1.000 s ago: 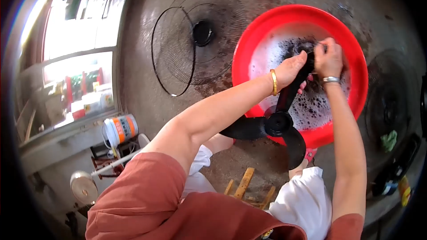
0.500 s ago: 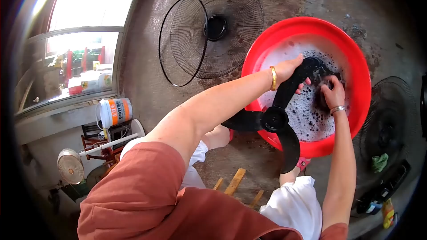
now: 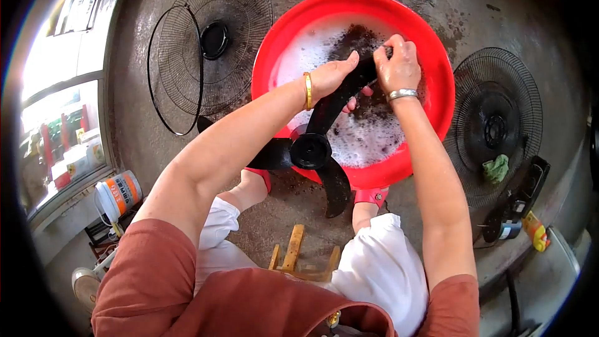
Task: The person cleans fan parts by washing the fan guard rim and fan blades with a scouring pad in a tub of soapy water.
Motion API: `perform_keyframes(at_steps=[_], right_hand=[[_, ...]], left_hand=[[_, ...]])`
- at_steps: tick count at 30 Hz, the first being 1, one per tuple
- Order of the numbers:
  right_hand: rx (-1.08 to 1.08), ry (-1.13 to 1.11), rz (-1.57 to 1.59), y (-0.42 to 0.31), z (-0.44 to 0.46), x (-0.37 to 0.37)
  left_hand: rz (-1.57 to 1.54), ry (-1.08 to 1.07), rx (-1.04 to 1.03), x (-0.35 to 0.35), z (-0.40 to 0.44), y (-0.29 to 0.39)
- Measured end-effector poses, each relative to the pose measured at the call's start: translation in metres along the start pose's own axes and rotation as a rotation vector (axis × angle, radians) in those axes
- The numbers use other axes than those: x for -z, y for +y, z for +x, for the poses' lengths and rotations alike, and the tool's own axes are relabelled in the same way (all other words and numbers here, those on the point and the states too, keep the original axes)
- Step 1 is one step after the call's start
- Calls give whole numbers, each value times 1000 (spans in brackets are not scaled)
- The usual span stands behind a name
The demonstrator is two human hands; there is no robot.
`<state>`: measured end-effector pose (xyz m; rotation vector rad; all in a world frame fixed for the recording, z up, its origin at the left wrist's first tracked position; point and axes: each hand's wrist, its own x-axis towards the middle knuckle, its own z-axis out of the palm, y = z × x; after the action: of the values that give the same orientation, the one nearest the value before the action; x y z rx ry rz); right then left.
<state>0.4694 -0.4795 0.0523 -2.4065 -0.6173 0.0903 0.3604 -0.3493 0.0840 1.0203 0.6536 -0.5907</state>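
Observation:
A black three-bladed fan blade (image 3: 310,151) hangs over the near rim of a red basin (image 3: 437,81) of soapy water (image 3: 359,143) with dark suds. My left hand (image 3: 337,81), with a gold bracelet at the wrist, grips the upper blade, thumb on top and fingers beneath. My right hand (image 3: 399,68), with a silver bracelet, is closed at that blade's far end; a dark bit shows at its fingertips, and whether it holds a cloth is hidden.
Left of the basin lie a wire fan grille (image 3: 243,12) and a black ring (image 3: 150,68). To the right, another grille (image 3: 458,112) carries a green cloth (image 3: 496,169). A wooden stool (image 3: 293,248) stands between my legs; a white bucket (image 3: 121,193) is at left.
My right hand has moved from the suds back to the blade's far end. The view has shifted, bringing the right grille more fully into sight.

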Motion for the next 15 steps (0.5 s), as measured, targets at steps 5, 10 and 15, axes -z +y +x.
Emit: perform_keyframes(at_steps=[5,10,15], right_hand=[[190,105,301,-42,-44,1],[69,157,23,20,-6,-14],[-95,-91,-183,68,-14,-21]], left_hand=[[-47,236,-77,-13,3,1],[-8,60,6,0,-12,0],[87,49,-38,12,-19,18]])
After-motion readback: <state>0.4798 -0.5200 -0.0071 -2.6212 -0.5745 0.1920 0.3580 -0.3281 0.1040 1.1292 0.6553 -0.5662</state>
